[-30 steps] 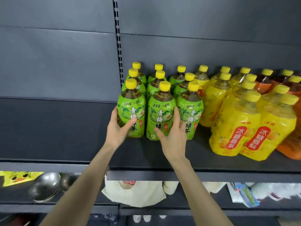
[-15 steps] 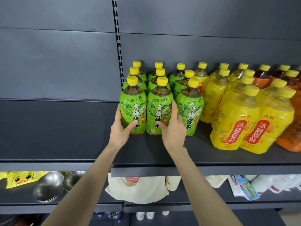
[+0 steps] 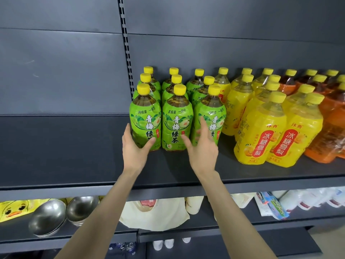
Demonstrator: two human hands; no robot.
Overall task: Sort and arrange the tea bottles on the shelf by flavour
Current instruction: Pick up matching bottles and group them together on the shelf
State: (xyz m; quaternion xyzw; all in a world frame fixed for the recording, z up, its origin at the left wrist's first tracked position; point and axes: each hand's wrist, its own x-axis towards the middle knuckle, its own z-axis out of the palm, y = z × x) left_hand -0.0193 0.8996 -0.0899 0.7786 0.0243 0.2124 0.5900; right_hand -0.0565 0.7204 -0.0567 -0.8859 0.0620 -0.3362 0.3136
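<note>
The green tea bottles stand upright in a three-by-three block at the left end of the upper shelf, beside the slotted upright.

Change over the last second: the right hand, previously wrapped round the front middle bottle, has let go. Its fingers are now spread and straight, with the thumb tip close to that bottle's lower label. The left hand remains curled round the front-left green tea bottle, thumb across the label.

Judgement: the green block is squared up and this adjustment is ending.

Labels:
- Green: 青梅绿茶, with 两瓶量 一瓶价 above.
- The yellow bottles just beside: 冰糖雪梨.
- The orange bottles beyond: no readable text.
</note>
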